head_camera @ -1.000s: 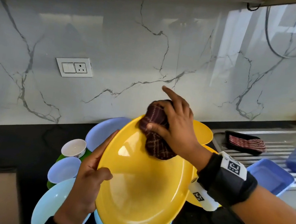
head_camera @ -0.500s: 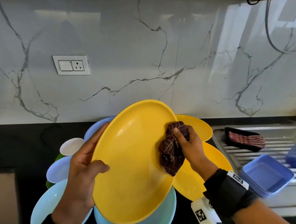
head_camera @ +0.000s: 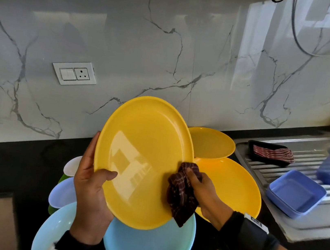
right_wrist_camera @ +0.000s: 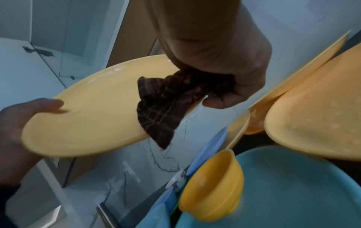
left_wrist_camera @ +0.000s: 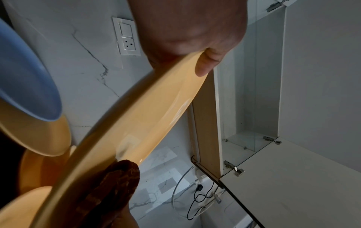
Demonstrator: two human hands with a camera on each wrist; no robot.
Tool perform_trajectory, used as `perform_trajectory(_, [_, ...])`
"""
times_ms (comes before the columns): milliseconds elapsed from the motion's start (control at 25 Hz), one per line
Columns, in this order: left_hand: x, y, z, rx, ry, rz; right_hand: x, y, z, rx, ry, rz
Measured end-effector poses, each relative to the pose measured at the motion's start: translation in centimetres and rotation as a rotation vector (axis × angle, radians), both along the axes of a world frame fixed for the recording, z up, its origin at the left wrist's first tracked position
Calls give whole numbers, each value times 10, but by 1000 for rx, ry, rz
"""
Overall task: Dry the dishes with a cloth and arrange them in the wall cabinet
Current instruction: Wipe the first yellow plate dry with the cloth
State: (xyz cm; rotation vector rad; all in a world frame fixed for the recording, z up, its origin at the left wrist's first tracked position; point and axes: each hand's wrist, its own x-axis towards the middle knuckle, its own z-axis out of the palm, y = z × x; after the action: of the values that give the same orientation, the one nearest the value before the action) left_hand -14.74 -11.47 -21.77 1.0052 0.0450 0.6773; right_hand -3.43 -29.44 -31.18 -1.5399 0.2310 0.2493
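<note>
Gripped at its left rim by the left hand (head_camera: 90, 186), thumb laid across the face and fingers behind, the yellow plate (head_camera: 143, 160) stood tilted nearly upright above the dish pile. Right hand (head_camera: 205, 193) was curled round a dark checked cloth (head_camera: 181, 193), bunched and pressed against the plate's lower right rim; a loose corner hung down past the edge. From the right wrist view the cloth (right_wrist_camera: 166, 104) draped over the plate's face while the thumb pinched it from below.

Under the held plate lay two pale blue plates (head_camera: 152, 247), overlapping. Two more yellow plates (head_camera: 234, 186) rested to the right, one flat, another propped behind it. A small yellow bowl (right_wrist_camera: 213, 185) sat on the blue plate's edge. White and lilac small dishes (head_camera: 64, 191) were stacked at the left.

On the steel drainboard (head_camera: 304, 158) sat a lilac rectangular tub (head_camera: 295, 193) and a black tray holding a red striped cloth (head_camera: 273, 152). Wall cabinet (left_wrist_camera: 254, 92) stood with its door open, seen from the left wrist. A switch and socket plate (head_camera: 74, 72) was mounted on the marble backsplash.
</note>
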Motion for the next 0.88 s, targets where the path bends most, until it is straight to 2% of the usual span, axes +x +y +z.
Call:
perform_trajectory(120, [9,-3,-11,-17,-15,15,-9,2,-12,-38,61,38])
perform_trajectory(240, [13,-2,-21,-28,3,70,-19,1,-18,-58,168,154])
perform_trajectory(320, [12,1,-32,-69,55,96,-20,-4,-15,-19,150,136])
perform_trajectory(400, [8,8,-43,-162,118,80,-15,-15,-1,37,12,-8])
perform_trajectory(480, [5,16,-50,-218,158,-8,-2,-28,23,42,-211,-93])
perform_trajectory(600, [5,15,-52,-269,249,-134,11,-25,64,8,-571,-53])
perform_trajectory(680, [6,6,-50,-301,281,-247,12,-8,70,-126,-765,35])
perform_trajectory(720, [8,2,-49,-313,287,-291,10,3,65,-276,-835,135])
perform_trajectory(800, [10,-4,-45,-325,286,-356,-2,21,42,-655,-789,427])
perform_trajectory(880, [10,-4,-45,-328,285,-367,-17,25,17,-919,-656,592])
